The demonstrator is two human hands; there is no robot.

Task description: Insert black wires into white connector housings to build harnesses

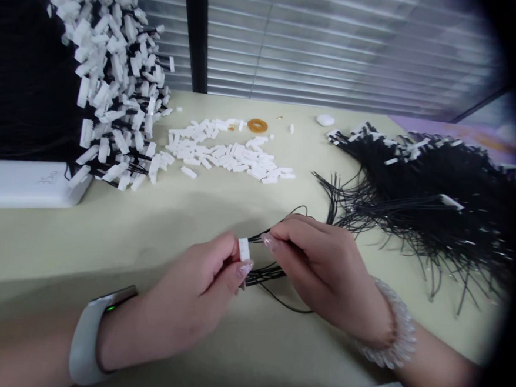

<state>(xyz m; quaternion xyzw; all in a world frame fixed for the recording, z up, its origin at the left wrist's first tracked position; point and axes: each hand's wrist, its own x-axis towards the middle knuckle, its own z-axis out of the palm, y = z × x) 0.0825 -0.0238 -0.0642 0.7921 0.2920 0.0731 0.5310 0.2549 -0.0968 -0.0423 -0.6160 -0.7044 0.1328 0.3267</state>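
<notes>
My left hand (202, 290) pinches a small white connector housing (244, 250) between thumb and forefinger. Just right of it, my right hand (315, 262) is closed, its thumb and forefinger pinching a thin black wire (258, 238) that reaches to the housing. Whether the wire's tip is inside the housing is too small to tell. Below, a bundle of black wires (270, 273) runs from the left fingers under the right hand. The left hand's other fingers are partly hidden behind its thumb.
Loose white housings (238, 157) lie scattered behind my hands, near an amber ring (257, 125). Black wires (434, 200) with bare ends are heaped at the right. At the left, wires with white connectors (111, 77) are piled by a white box (24, 184). Blinds (339, 46) stand behind the table.
</notes>
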